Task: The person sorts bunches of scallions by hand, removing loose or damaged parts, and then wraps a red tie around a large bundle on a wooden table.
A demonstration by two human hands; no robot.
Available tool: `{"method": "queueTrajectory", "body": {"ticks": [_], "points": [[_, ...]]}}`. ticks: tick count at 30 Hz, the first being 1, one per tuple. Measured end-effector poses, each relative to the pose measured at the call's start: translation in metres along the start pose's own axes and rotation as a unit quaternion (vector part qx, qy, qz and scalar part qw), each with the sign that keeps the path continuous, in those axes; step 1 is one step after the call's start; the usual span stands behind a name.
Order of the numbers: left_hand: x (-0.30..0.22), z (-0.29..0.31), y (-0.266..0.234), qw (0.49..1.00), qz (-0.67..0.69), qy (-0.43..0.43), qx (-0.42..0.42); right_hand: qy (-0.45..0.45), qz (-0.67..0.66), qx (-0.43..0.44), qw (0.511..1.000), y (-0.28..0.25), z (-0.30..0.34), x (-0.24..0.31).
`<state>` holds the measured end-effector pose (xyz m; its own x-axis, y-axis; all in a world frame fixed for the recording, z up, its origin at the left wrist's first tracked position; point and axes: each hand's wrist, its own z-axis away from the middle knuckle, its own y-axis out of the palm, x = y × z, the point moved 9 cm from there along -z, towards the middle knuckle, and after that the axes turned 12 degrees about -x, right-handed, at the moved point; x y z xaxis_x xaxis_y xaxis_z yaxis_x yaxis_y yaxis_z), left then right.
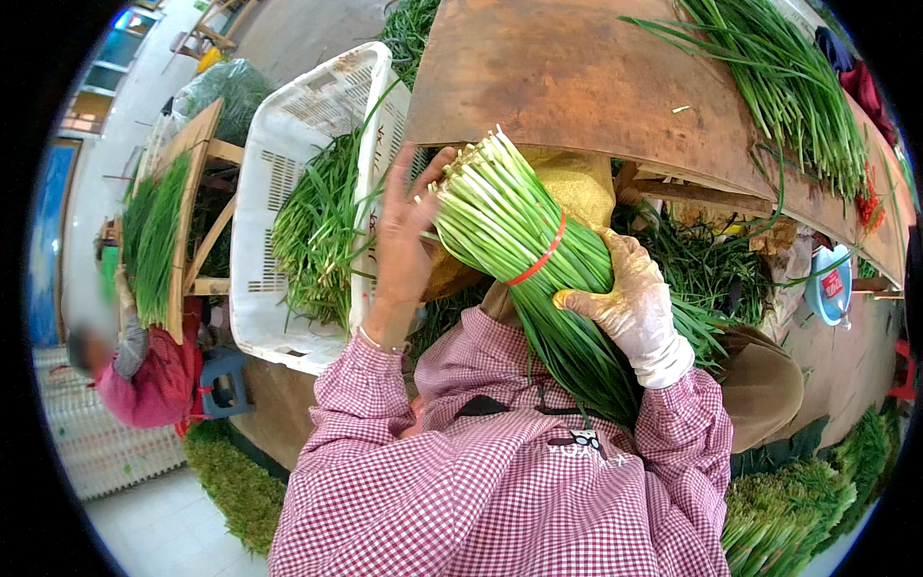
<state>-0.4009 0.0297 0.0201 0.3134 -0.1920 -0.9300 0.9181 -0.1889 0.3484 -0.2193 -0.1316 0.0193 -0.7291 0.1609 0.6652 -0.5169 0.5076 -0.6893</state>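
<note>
A thick bundle of garlic chives (495, 216) lies tilted in front of my chest, white stem ends up and to the left, green leaves down to the right. One red band (540, 252) circles it around the middle. My right hand (630, 308), in a stained white glove, grips the leafy part just below the band. Bare and slightly smeared by motion, my left hand (402, 236) has its fingers stretched out beside the white stem ends. Whether it touches them I cannot tell.
A white plastic crate (258, 188) of loose chives stands at left. Ahead is a wooden table (538, 72) with more chives (784, 91) and red bands (870, 197) at its right. A co-worker (154, 370) sits far left. A light-blue basin (829, 284) is at right.
</note>
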Motion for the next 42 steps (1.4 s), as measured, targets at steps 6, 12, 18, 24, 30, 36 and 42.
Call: {"method": "queueTrajectory", "body": {"ticks": [6,12,18,24,30,36,42], "points": [[-0.089,0.017,0.027,0.917,-0.238,0.315,0.054,0.003,0.099,0.023,0.995,0.006,0.001,0.011],[-0.017,-0.014,-0.001,0.588,-0.623,0.466,0.223,-0.036,0.16,0.015,0.986,0.007,0.001,0.036],[-0.078,-0.042,-0.051,0.739,-0.583,0.336,0.044,-0.052,0.187,0.019,0.981,0.013,0.002,0.038],[-0.036,0.024,0.035,0.744,-0.503,0.371,0.234,-0.049,0.193,0.035,0.979,0.017,0.006,0.036],[-0.053,-0.03,-0.006,0.724,-0.578,0.37,0.073,-0.041,0.184,0.031,0.982,0.013,0.006,0.032],[-0.051,0.006,0.047,0.671,-0.543,0.426,0.272,-0.034,0.171,0.045,0.984,0.012,0.003,0.031],[-0.039,0.013,0.063,0.606,-0.552,0.46,0.341,-0.032,0.149,0.034,0.988,0.012,0.003,0.026]]}}
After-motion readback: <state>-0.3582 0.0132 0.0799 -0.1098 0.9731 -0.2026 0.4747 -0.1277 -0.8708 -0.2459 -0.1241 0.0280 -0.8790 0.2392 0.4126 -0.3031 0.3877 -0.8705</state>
